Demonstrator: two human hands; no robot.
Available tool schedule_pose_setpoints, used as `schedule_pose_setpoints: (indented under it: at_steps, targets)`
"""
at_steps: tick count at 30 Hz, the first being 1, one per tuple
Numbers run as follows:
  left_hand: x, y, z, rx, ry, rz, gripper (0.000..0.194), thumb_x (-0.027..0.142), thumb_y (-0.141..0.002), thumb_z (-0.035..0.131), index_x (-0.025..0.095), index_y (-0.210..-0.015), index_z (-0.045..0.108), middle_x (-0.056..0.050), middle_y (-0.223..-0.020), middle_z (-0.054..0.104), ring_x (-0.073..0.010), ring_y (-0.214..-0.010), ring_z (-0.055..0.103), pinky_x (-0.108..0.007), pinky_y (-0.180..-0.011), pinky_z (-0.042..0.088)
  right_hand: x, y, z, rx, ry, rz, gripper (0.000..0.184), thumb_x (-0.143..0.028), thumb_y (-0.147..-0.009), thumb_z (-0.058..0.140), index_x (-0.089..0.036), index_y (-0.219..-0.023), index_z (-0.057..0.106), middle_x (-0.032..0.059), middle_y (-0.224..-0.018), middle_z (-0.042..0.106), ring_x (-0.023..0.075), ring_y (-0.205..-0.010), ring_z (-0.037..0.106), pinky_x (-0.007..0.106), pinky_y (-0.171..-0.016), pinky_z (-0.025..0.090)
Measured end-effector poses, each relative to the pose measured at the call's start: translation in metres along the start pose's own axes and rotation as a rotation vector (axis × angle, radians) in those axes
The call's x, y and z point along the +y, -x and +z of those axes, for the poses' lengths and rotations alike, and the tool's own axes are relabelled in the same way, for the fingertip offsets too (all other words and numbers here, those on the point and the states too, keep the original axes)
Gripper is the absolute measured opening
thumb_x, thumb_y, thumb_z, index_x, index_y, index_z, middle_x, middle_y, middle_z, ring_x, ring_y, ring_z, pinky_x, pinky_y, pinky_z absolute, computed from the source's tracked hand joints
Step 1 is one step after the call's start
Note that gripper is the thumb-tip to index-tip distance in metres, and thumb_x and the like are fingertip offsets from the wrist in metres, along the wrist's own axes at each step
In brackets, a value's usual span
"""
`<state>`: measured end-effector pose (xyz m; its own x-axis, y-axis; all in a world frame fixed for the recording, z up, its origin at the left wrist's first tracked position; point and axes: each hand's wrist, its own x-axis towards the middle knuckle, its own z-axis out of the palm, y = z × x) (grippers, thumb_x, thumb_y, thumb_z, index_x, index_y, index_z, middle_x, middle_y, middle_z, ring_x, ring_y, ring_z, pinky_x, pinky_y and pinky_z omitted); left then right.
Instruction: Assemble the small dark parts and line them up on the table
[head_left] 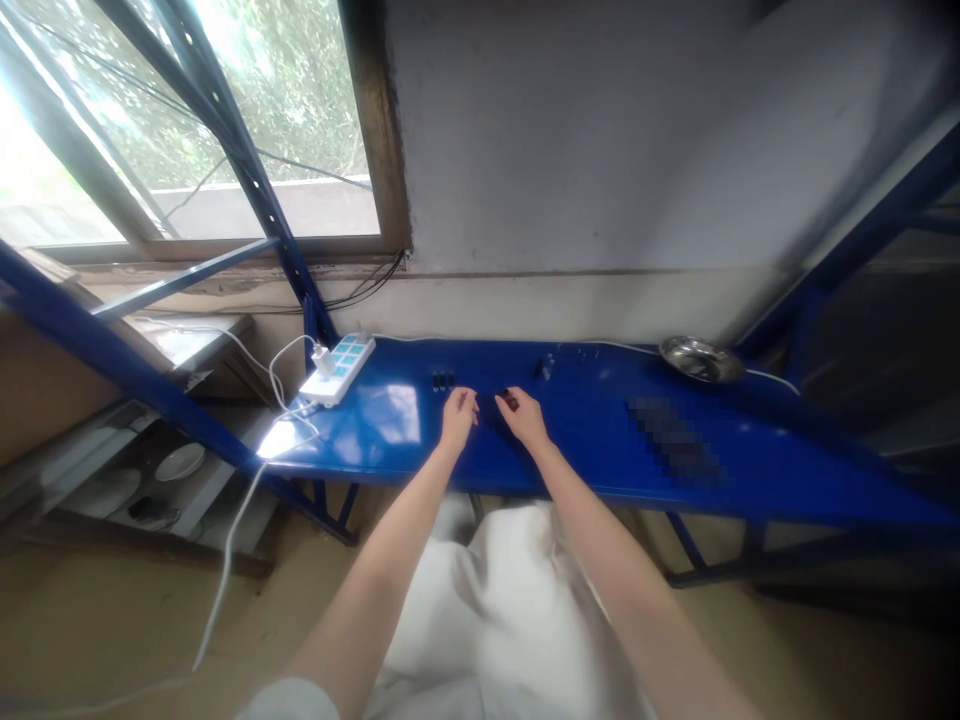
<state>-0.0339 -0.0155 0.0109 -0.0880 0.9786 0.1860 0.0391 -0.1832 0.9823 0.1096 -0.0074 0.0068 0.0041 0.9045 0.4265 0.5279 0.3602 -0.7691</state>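
Note:
Above the blue table [577,440], my right hand [525,415] is closed on a small dark piece [510,401], its fingertips pressed round it; the kind of piece cannot be made out. My left hand [459,415] hovers a short way to the left with its fingers curled together, and whatever lies between them is too small to name. Several short black cylinders [443,381] stand in a row just beyond my left hand. Past my right hand lie a small black piece [538,368] and some clear bits [548,366].
A white power strip [341,368] with a plugged-in cable sits at the table's left end. Toward the back right is a shiny metal dish [701,358], with a pixelated dark object [675,440] nearer me. Blue rack posts [277,230] rise at both ends; a wall stands behind.

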Motion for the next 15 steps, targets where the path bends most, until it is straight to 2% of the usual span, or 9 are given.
schedule_pose_setpoints:
  at_steps: [4,7,11,15]
  targets:
    - [0.001,0.000,0.000,0.000,0.023,-0.045,0.018,0.034,-0.081,0.047,0.016,-0.079,0.051,0.004,-0.059,0.050,-0.0049,-0.042,0.044,-0.018,-0.045,0.036,0.008,-0.013,-0.016,0.153,-0.007,0.262,0.028,-0.039,-0.076,0.052,-0.014,-0.086,0.059,0.0084,-0.079,0.064,0.0176,-0.068,0.057,0.029,-0.063,0.045]
    - [0.003,0.001,-0.001,-0.028,0.003,-0.051,0.019,0.035,-0.080,0.048,0.016,-0.077,0.052,0.003,-0.058,0.051,-0.0052,-0.043,0.044,-0.019,-0.046,0.036,0.022,-0.027,-0.032,0.208,0.124,0.369,0.023,-0.033,-0.074,0.054,-0.013,-0.083,0.060,0.0086,-0.079,0.064,0.0169,-0.070,0.057,0.028,-0.066,0.045]
    - [0.003,0.000,-0.001,-0.045,0.000,-0.064,0.020,0.036,-0.079,0.049,0.016,-0.077,0.053,0.003,-0.058,0.052,-0.0054,-0.044,0.045,-0.019,-0.047,0.037,0.039,-0.044,-0.045,0.120,0.298,0.425,0.020,-0.029,-0.075,0.052,-0.012,-0.082,0.061,0.0089,-0.078,0.065,0.0167,-0.067,0.058,0.025,-0.060,0.043]
    - [0.002,0.000,0.000,-0.046,0.004,-0.070,0.021,0.036,-0.078,0.051,0.016,-0.075,0.053,0.003,-0.057,0.051,-0.0057,-0.044,0.044,-0.019,-0.046,0.036,0.049,-0.054,-0.048,0.010,0.428,0.433,0.020,-0.028,-0.075,0.053,-0.012,-0.082,0.063,0.0091,-0.079,0.066,0.0171,-0.067,0.060,0.024,-0.058,0.042]
